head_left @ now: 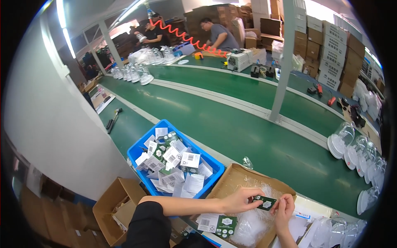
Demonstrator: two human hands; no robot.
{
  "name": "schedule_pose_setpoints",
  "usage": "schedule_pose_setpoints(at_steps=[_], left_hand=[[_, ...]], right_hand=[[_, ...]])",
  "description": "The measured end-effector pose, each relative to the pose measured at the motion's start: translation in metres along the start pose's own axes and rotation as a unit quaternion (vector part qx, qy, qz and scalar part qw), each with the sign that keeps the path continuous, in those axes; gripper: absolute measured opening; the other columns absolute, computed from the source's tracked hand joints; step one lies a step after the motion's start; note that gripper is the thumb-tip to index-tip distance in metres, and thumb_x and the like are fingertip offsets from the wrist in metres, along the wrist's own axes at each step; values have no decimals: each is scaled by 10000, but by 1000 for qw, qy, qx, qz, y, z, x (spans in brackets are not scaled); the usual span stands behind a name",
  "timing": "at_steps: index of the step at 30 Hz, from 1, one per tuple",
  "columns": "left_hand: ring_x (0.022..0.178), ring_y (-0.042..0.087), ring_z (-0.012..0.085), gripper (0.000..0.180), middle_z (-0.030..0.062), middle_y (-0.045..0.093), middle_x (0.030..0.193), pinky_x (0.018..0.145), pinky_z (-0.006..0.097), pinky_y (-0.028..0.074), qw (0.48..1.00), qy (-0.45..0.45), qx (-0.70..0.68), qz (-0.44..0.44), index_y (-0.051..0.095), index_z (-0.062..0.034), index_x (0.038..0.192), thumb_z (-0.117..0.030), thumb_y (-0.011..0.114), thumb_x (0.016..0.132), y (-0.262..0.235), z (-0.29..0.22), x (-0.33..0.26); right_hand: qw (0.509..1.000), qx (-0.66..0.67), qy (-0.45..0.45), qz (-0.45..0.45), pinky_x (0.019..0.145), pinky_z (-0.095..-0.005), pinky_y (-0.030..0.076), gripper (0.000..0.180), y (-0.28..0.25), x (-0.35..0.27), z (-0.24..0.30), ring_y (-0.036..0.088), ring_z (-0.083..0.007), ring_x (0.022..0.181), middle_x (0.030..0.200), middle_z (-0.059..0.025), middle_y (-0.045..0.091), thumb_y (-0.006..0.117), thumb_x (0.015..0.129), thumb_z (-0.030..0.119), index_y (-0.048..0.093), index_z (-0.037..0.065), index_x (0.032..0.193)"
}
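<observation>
A small dark green printed card [266,202] is pinched between my two hands above an open cardboard box. My left hand [242,200] closes on its left end with the fingertips, and my right hand [284,209] grips its right end. Beneath them, the shallow cardboard box [226,178] holds a heap of clear plastic bags [249,226]. Just below my left wrist lies a green and white card [223,225] with a barcode panel. Left of the box, a blue bin [138,165] is piled with similar green and white cards [171,155].
A green conveyor belt [215,120] runs across ahead. Clear plastic domes on white bases [337,144] line its right end, with more domes [331,233] at lower right. An open carton [111,206] stands lower left. A metal post [283,62] rises beyond the belt; two people work across it.
</observation>
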State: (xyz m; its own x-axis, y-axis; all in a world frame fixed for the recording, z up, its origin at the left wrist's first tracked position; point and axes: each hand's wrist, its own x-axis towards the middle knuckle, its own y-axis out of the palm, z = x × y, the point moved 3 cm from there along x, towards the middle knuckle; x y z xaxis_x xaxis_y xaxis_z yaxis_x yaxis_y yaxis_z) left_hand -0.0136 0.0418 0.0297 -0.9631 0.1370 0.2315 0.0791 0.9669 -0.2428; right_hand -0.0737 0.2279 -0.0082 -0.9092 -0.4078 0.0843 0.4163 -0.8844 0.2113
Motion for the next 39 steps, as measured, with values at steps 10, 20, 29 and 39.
schedule_pose_setpoints(at_steps=[10, 20, 29, 39], left_hand=[[560, 574, 153, 161, 82, 592, 675, 523, 291, 457, 996, -30, 73, 47, 591, -44, 937, -105, 670, 810, 2, 7, -7], [638, 578, 108, 234, 75, 614, 797, 544, 251, 462, 995, -91, 21, -28, 506, -8, 1017, -42, 622, 816, -7, 4, -1], [724, 612, 96, 257, 71, 635, 833, 612, 238, 503, 992, -112, -49, -39, 531, 6, 1080, -25, 595, 833, -7, 0, 0], [729, 600, 84, 150, 63, 653, 837, 610, 229, 496, 985, -160, -50, 40, 541, 7, 927, -19, 646, 825, 0, 11, -2]], right_hand=[[996, 44, 73, -39, 473, -215, 418, 80, -2, 5, -7, 507, -76, 544, 671, -2, 527, 471, 957, 107, 497, 72, 890], [995, 1, 98, 29, 517, -220, 437, 110, 3, 4, -6, 511, -71, 573, 673, -10, 534, 452, 951, 82, 487, 39, 856], [997, 18, 73, 31, 496, -218, 415, 119, 0, 0, -12, 492, -63, 536, 641, -4, 522, 433, 961, 87, 475, 34, 863], [996, 54, 70, 6, 525, -199, 426, 45, 5, 2, -2, 512, -53, 585, 720, 4, 537, 472, 951, 54, 498, 24, 930]])
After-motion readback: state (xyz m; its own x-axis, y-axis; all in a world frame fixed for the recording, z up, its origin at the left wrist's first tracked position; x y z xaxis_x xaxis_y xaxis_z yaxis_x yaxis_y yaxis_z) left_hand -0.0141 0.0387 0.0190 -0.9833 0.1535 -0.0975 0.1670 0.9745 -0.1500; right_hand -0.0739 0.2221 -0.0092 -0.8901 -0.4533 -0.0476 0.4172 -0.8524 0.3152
